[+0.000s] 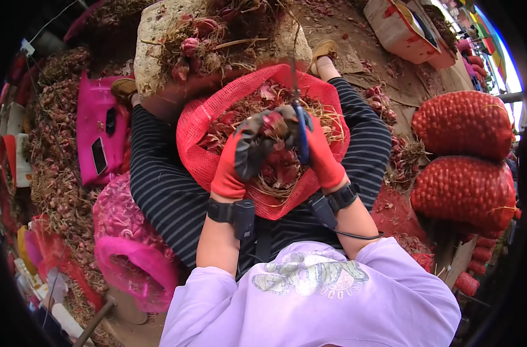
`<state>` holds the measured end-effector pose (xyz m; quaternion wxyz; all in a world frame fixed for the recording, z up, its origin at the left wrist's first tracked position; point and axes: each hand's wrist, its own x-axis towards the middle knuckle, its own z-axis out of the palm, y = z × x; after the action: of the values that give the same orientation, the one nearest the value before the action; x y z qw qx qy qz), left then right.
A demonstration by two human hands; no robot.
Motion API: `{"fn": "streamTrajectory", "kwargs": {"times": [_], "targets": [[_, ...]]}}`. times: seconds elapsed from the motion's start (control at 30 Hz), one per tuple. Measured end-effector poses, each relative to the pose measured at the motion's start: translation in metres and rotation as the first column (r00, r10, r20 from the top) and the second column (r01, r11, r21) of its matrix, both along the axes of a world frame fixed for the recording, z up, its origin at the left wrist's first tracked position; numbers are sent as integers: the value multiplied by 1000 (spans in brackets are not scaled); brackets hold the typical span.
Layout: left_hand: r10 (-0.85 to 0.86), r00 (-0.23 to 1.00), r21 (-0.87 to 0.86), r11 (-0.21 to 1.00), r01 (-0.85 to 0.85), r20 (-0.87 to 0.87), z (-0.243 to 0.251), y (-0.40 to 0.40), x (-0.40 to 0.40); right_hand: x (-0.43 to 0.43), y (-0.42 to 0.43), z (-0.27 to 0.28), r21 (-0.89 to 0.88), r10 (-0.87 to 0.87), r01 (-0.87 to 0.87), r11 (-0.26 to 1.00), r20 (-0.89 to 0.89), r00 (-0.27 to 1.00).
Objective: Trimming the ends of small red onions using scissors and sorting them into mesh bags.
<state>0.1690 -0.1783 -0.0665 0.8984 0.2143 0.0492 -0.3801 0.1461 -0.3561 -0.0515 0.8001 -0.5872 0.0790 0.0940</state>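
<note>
My left hand, in a red glove with a dark coated palm, is closed around a shallot with dry skin and roots. Blue-handled scissors are gripped in my right hand, gloved the same way, with the blades pointing away from me. Both hands are close together above an open red mesh sack between my legs. Inside the sack lie loose skins and dry stalk trimmings. Beyond it, a worn foam block bears a heap of untrimmed shallots.
Two full red mesh sacks lie at the right. On the left are a pink plastic stool with a phone, a pink mesh bag, and a long heap of shallots. A foam box stands at the far right.
</note>
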Motion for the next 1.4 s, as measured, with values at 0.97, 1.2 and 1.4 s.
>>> {"fn": "streamTrajectory", "kwargs": {"times": [0.97,1.2,1.4], "targets": [[280,949,160,940,-301,143,7,-13,-7,15,-10,-1,13,87,-88,996,90,992],[434,891,-72,892,-445,-135,-12,1,-2,-32,-10,18,-913,275,120,389,240,931],[465,857,157,851,-502,222,-4,-12,-4,-34,-6,14,-964,258,152,216,207,944]]}}
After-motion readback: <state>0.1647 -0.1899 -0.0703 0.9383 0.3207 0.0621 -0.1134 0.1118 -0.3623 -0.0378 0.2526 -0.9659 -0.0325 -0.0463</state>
